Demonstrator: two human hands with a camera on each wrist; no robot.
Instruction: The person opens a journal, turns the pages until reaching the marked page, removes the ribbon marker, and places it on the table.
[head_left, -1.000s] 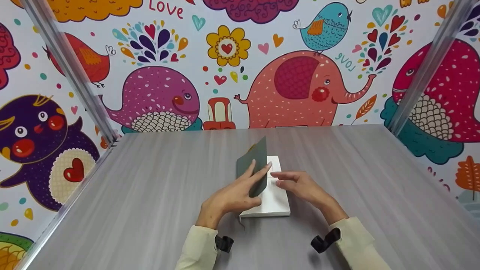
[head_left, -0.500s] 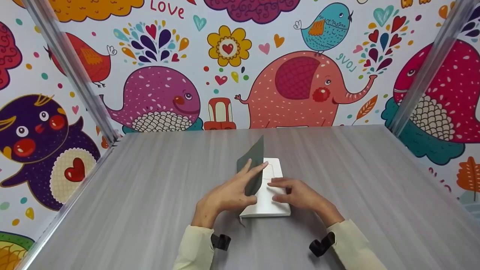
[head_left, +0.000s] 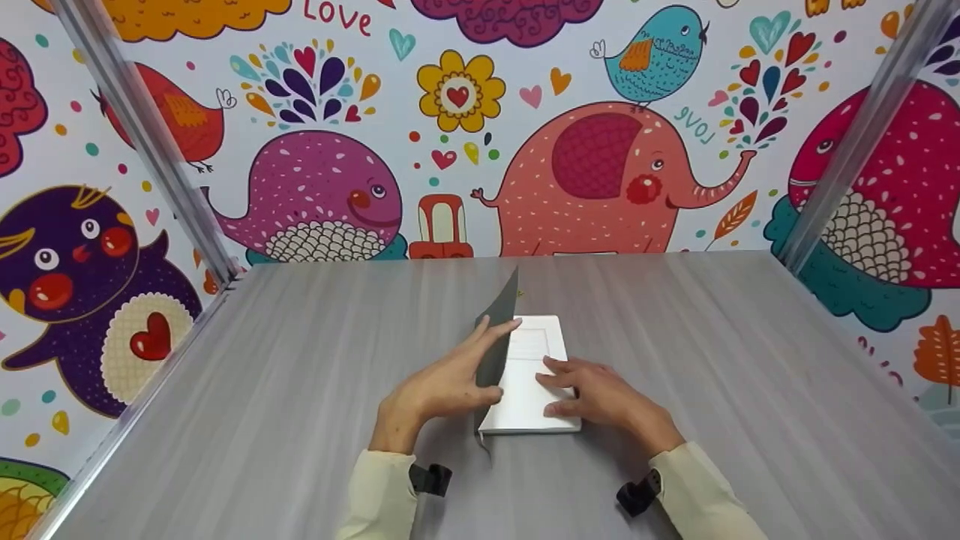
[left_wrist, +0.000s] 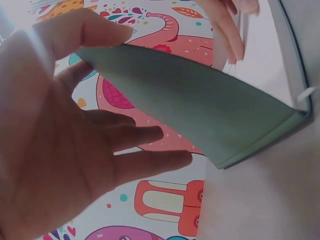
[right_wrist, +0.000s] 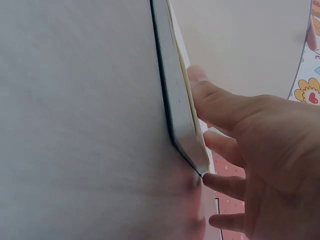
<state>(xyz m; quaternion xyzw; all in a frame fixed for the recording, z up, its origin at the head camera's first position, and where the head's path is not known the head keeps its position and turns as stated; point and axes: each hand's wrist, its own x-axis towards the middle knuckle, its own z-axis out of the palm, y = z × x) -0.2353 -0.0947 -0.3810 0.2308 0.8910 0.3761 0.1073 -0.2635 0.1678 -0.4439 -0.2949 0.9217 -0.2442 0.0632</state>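
A notebook [head_left: 525,394] with white pages and a dark green cover [head_left: 495,341] lies on the table, its front cover raised steeply on the left side. My left hand [head_left: 439,382] holds that cover near its free edge, thumb on the inner side. In the left wrist view the cover's corner [left_wrist: 105,54] sits between thumb and index finger, while the other fingers stay spread. My right hand [head_left: 604,394] rests at the notebook's right edge, with fingertips and thumb on the white page. The right wrist view has the thumb [right_wrist: 215,102] over the page edge [right_wrist: 185,85].
A thin ribbon [head_left: 484,442] trails from the notebook's lower left corner onto the grey wood-grain table [head_left: 300,390]. Behind stands a wall [head_left: 450,165] printed with cartoon animals, with metal posts [head_left: 150,142] at both sides.
The cover has swung further left with my left hand, baring more of the white page. My right hand has come down onto the page's right edge.
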